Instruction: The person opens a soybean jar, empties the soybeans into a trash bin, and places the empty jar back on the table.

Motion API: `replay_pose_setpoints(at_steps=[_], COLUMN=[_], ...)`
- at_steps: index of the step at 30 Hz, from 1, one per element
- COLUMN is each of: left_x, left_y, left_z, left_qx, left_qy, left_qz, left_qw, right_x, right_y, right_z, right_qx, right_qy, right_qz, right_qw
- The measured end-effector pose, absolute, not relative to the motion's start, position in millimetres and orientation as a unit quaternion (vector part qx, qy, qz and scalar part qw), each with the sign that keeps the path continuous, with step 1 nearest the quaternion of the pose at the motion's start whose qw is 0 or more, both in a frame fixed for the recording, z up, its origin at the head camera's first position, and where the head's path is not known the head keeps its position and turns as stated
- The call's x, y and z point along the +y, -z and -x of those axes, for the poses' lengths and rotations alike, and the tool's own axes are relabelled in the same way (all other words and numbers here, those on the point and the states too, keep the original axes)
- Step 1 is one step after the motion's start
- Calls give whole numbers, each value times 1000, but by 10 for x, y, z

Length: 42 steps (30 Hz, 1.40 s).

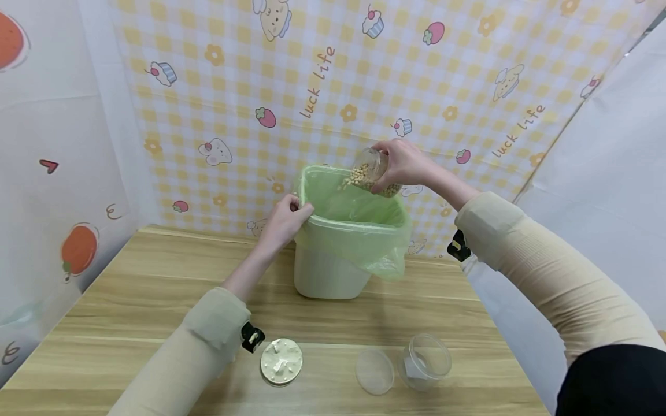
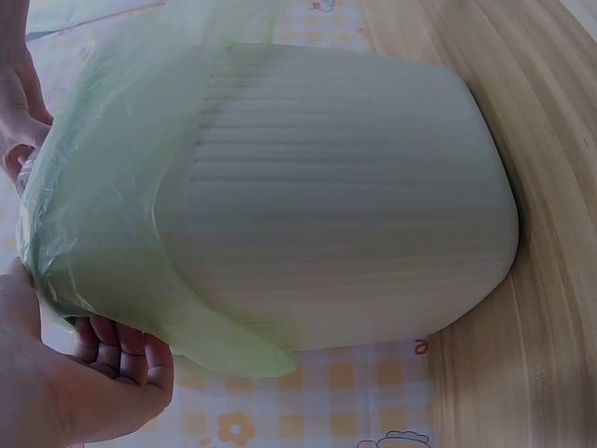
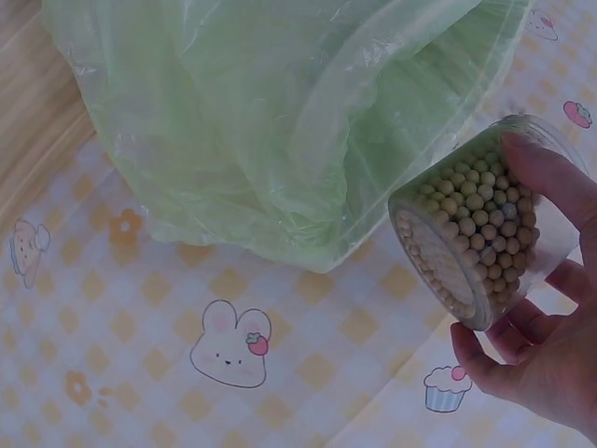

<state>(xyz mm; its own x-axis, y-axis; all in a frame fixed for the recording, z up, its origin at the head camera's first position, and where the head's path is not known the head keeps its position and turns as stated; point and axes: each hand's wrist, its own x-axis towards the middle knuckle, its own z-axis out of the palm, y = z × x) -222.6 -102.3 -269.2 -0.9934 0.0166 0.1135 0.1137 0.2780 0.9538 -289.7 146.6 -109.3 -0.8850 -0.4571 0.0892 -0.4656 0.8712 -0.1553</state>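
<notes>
A pale waste bin (image 1: 333,271), lined with a translucent green bag (image 1: 359,245), stands on the table by the back wall. My right hand (image 1: 408,164) grips a clear jar (image 3: 480,219) and holds it tilted over the bin's opening, mouth toward the left. Round beige soybeans (image 3: 485,210) fill part of the jar, and some spill from its mouth (image 1: 356,176) into the bin. My left hand (image 1: 286,222) holds the bin's left front rim through the bag, fingers curled at the edge (image 2: 117,359).
Nearer me on the wooden table (image 1: 156,300) lie a gold metal lid (image 1: 281,361) and a clear round lid (image 1: 374,372). Beside the latter stands a clear plastic cup (image 1: 426,361) with something white in it. A yellow checked cloth (image 1: 322,75) hangs behind the bin.
</notes>
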Motion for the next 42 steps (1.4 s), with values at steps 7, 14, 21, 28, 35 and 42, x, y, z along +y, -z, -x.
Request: replay_pose_setpoints(at_steps=[7, 14, 21, 28, 35, 42], left_x=[-1023, -1026, -1024, -1020, -1021, -1015], left_y=[2702, 2697, 2701, 2702, 2704, 2710], left_z=[2232, 2226, 2237, 2240, 2236, 2234], left_qx=[-796, -795, -793, -797, -799, -797], left_qy=[603, 604, 606, 601, 599, 601], left_qz=[40, 41, 39, 40, 40, 41], left_qw=[41, 42, 40, 42, 42, 41], right_x=[1465, 1462, 1454, 1443, 1450, 1453], right_y=[1088, 1082, 1078, 1063, 1065, 1063], right_z=[2889, 2879, 2908, 2891, 2900, 2891], right_qx=[-967, -966, -966, -967, -968, -969], right_qy=[-76, -63, -52, -52, -44, -35], right_qz=[-241, -247, -250, -246, -246, -243], right_qw=[29, 34, 34, 28, 32, 36])
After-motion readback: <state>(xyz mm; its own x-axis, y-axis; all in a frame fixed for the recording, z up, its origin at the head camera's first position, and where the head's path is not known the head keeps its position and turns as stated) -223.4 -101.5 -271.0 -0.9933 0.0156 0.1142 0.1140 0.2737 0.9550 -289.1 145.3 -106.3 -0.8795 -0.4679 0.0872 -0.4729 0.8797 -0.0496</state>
